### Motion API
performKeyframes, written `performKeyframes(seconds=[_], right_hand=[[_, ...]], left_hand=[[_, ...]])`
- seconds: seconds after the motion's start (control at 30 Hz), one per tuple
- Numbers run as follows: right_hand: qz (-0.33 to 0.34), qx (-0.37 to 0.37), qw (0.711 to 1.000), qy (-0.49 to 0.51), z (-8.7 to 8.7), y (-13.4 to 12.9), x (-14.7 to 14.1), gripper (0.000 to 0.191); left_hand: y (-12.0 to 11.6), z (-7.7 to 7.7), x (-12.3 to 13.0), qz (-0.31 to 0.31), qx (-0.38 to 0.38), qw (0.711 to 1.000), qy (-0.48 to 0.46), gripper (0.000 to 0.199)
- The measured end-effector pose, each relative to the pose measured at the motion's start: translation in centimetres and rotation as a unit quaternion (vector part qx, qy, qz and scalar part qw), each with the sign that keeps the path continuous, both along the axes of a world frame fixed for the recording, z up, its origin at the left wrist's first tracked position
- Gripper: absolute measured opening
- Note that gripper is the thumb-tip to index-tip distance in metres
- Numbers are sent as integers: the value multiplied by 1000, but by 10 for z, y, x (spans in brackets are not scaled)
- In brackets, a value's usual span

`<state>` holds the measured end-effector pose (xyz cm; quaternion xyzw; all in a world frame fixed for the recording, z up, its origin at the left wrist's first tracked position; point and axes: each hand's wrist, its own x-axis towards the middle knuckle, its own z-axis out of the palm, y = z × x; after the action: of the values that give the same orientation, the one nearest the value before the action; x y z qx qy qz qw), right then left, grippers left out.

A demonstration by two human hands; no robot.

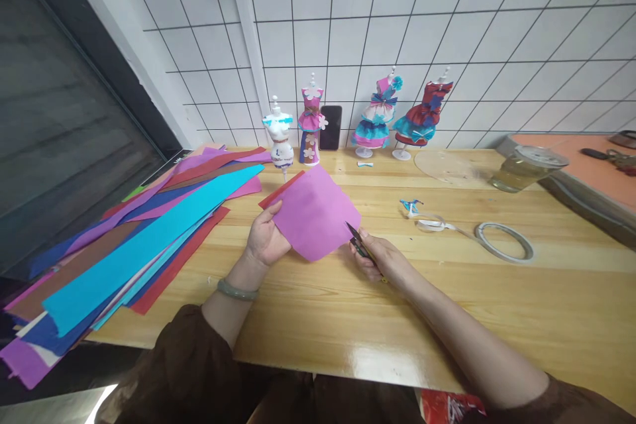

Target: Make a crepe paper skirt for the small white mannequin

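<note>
My left hand (266, 233), wearing a bangle, grips the left edge of a purple sheet (318, 215) between thumb and fingers. The sheet is roughly square, looks like felt or non-woven cloth, and is raised above the table with one corner toward me. My right hand (380, 255) is closed round a pair of small scissors (362, 244). Their dark pointed tips lie over the sheet's right corner. Fingers of the right hand also sit close to that corner; whether they touch it I cannot tell. Behind the sheet's upper left edge shows a red piece (283, 189).
Several coloured cloth strips (154, 232) are heaped at left. Along the tiled wall stand a bare white dress form (281, 139), dressed forms (375, 120) and a phone (330, 127). At right lie a tape roll (504, 242), a small blue bow (411, 205) and a lidded cup (527, 169).
</note>
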<state>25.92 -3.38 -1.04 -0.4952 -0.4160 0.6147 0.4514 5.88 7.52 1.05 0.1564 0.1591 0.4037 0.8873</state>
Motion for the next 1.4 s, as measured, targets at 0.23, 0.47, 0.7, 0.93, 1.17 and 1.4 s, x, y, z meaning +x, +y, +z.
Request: performKeyframes(seconds=[0.23, 0.47, 0.7, 0.93, 1.17, 1.4], right_hand=[[-13, 14, 999, -26, 2, 0, -1, 46], [-22, 21, 999, -40, 3, 0, -1, 45], [-33, 36, 997, -65, 1, 0, -1, 46], [-23, -2, 1000, -8, -4, 1, 0, 47], [-6, -10, 1000, 15, -3, 1, -2, 46], [-3, 7, 1000, 13, 3, 1, -7, 44]], left_hand=[[-2, 2, 0, -13, 3, 1000, -7, 37], [-2, 0, 1, -8, 2, 1000, -8, 35], [-3, 2, 0, -22, 3, 1000, -20, 39], [-6, 3, 1, -27, 11, 999, -23, 38], [-5, 2, 0, -42, 19, 998, -36, 37], [-7, 3, 2, -44, 8, 999, -12, 38]])
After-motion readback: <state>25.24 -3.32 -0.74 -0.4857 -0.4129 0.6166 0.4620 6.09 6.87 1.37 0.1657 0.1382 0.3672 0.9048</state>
